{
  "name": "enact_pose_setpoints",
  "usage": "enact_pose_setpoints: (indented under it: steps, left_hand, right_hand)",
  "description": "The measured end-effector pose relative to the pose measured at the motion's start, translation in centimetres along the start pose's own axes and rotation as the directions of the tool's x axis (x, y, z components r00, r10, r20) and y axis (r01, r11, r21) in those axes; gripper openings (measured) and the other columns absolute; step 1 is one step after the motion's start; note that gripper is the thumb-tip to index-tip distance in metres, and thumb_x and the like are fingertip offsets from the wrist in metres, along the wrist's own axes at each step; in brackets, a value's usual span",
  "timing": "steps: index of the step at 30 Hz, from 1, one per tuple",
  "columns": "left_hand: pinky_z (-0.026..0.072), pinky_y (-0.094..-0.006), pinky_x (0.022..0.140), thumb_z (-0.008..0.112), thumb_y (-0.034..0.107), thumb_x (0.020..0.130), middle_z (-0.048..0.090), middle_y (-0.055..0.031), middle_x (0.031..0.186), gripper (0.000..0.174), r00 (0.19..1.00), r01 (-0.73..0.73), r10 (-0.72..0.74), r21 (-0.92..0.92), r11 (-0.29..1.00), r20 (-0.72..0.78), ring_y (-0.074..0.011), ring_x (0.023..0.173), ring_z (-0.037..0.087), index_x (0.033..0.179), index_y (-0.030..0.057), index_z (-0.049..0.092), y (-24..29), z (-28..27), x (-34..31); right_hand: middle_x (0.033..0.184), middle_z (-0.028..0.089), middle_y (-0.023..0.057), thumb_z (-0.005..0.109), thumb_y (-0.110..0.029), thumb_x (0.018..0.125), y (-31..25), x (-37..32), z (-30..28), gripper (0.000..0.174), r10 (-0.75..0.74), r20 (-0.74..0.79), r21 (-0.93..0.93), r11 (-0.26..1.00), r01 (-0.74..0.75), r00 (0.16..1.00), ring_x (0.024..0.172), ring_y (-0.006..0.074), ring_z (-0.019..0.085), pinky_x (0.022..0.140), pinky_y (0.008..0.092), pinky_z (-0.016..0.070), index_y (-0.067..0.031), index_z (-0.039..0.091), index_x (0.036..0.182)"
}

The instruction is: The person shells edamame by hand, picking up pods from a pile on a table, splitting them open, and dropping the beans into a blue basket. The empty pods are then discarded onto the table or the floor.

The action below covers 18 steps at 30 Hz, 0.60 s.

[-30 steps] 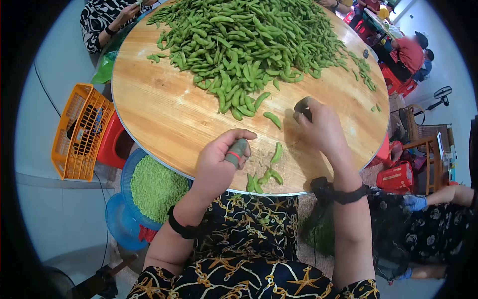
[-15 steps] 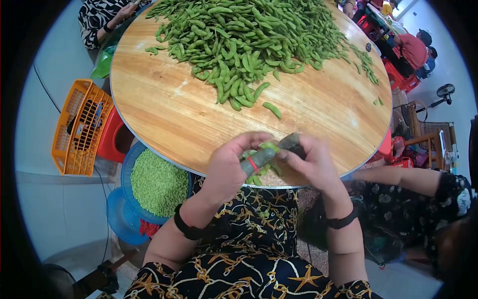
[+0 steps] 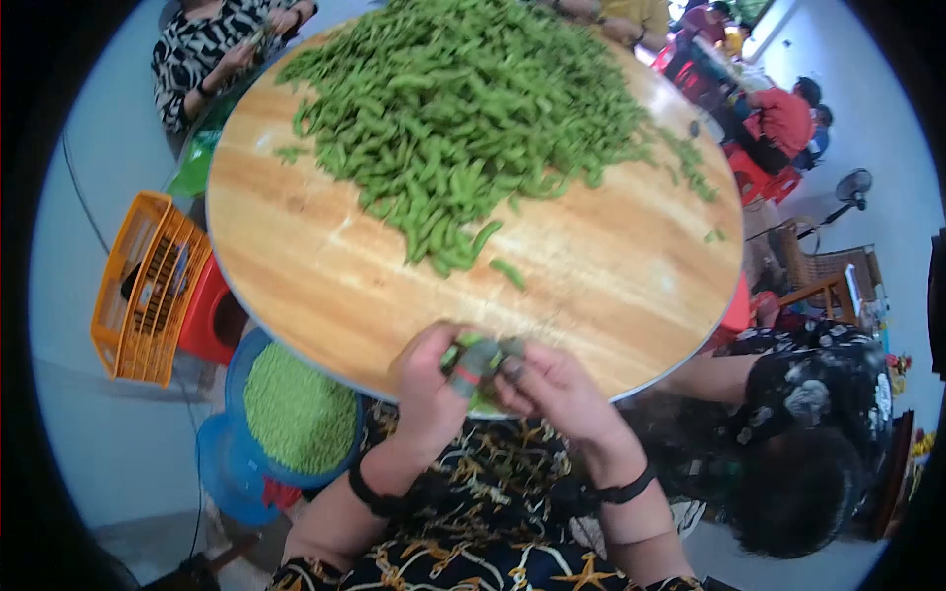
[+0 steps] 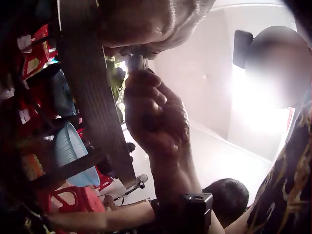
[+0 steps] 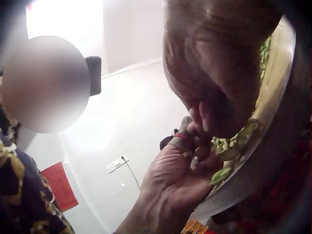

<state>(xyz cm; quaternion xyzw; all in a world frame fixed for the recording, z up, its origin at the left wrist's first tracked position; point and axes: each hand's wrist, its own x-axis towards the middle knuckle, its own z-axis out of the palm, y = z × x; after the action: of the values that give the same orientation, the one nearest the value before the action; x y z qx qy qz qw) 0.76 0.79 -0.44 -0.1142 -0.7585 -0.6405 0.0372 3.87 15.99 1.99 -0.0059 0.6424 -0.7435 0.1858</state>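
Close together at the front edge of the round wooden table, my two hands meet over a few green soybean pods. My left hand holds pods in its curled fingers; its thumb wears a grey-green cover with a red band. In the right wrist view a pod shows by the left palm. My right hand pinches at a pod by the left thumb, a dark cover on one of its digits. Fingers hide most of that pod. A large pile of soybean pods covers the far part of the table.
A loose pod lies before the pile. Left below the table stand a blue basket of shelled beans, a blue basin, a red stool and an orange crate. A person in dark floral clothing is close on the right.
My right hand has come from the far side of the loose pods to meet the left at the table edge. The left has taken up pods. The head view has shifted.
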Motion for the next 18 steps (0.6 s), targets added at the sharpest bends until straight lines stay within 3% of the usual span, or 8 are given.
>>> enact_pose_setpoints:
  steps: [3,5,7,8,11,13,14,18]
  left_hand:
    - [0.0453,-0.0243,0.066,0.061,0.017,0.086,0.060,-0.0037,0.077,0.016,0.978,0.170,-0.120,-0.322,0.931,0.171,-0.0112,0.073,0.057,0.086,0.0020,0.060,0.2,-0.3,0.0]
    - [0.0441,-0.0209,0.066,0.057,0.018,0.089,0.057,-0.0001,0.077,0.015,0.970,0.170,-0.061,-0.478,0.862,0.235,-0.0065,0.072,0.054,0.085,0.0031,0.057,-0.9,-0.4,0.2]
    - [0.0433,-0.0201,0.065,0.053,0.017,0.091,0.056,0.0001,0.077,0.015,0.916,0.281,-0.040,-0.564,0.776,0.400,-0.0059,0.070,0.053,0.084,0.0035,0.055,-0.9,-0.7,0.4]
    - [0.0422,-0.0200,0.064,0.049,0.016,0.092,0.053,0.0005,0.076,0.015,0.879,0.369,-0.062,-0.595,0.714,0.472,-0.0048,0.069,0.051,0.084,0.0042,0.054,-0.4,-0.9,0.4]
    - [0.0399,-0.0187,0.060,0.056,0.019,0.090,0.050,0.0011,0.079,0.015,0.900,0.324,-0.101,-0.496,0.805,0.423,-0.0058,0.066,0.047,0.085,0.0053,0.051,-0.3,-0.6,0.4]
    - [0.0392,-0.0182,0.059,0.059,0.014,0.087,0.050,0.0016,0.080,0.011,0.921,0.251,-0.102,-0.375,0.893,0.375,-0.0051,0.066,0.046,0.086,0.0057,0.051,-0.3,-0.2,0.3]
    - [0.0385,-0.0176,0.058,0.061,0.009,0.085,0.050,0.0020,0.080,0.011,0.942,0.173,-0.090,-0.239,0.956,0.322,-0.0044,0.066,0.046,0.087,0.0061,0.051,-0.4,0.0,0.4]
    - [0.0447,-0.0215,0.064,0.065,0.005,0.080,0.056,0.0003,0.078,0.013,0.963,0.179,-0.117,-0.252,0.951,0.242,-0.0058,0.071,0.052,0.090,0.0035,0.056,-0.5,0.0,0.9]
  right_hand:
    - [0.059,0.044,-0.0037,0.039,-0.011,0.095,0.5,0.2,0.5,0.021,-0.183,-0.075,-0.167,0.971,0.169,0.980,0.051,0.0040,0.038,0.046,0.0198,0.0310,-0.0054,0.049,0.077]
    - [0.062,0.046,-0.0031,0.041,-0.012,0.095,-0.6,-0.4,0.3,0.020,-0.019,0.017,-0.027,0.999,0.019,1.000,0.051,0.0040,0.038,0.045,0.0193,0.0299,-0.0049,0.048,0.078]
    - [0.062,0.045,-0.0036,0.042,-0.014,0.095,-0.3,-0.6,0.2,0.020,0.115,0.077,0.263,0.956,-0.132,0.990,0.051,0.0040,0.038,0.045,0.0194,0.0297,-0.0044,0.049,0.079]
    - [0.062,0.045,-0.0036,0.042,-0.014,0.095,-0.3,-0.6,0.1,0.020,0.113,0.073,0.260,0.957,-0.128,0.991,0.051,0.0040,0.038,0.045,0.0194,0.0297,-0.0044,0.049,0.079]
    - [0.062,0.047,-0.0042,0.043,-0.014,0.094,-0.1,-0.5,0.1,0.018,0.228,0.098,0.412,0.877,-0.248,0.969,0.050,0.0047,0.039,0.045,0.0189,0.0298,-0.0042,0.051,0.081]
    - [0.063,0.050,-0.0044,0.045,-0.014,0.093,0.2,-0.1,0.2,0.017,0.039,-0.081,-0.006,0.999,-0.040,0.996,0.051,0.0043,0.040,0.045,0.0185,0.0304,-0.0047,0.054,0.083]
    - [0.062,0.051,-0.0048,0.046,-0.015,0.092,0.6,0.0,0.1,0.016,-0.086,-0.149,-0.256,0.966,0.045,0.985,0.051,0.0033,0.041,0.045,0.0183,0.0308,-0.0051,0.055,0.083]
    - [0.060,0.050,-0.0051,0.046,-0.015,0.092,0.0,0.6,-0.1,0.017,-0.309,-0.186,-0.528,0.832,0.170,0.933,0.050,0.0025,0.040,0.045,0.0180,0.0308,-0.0057,0.056,0.082]
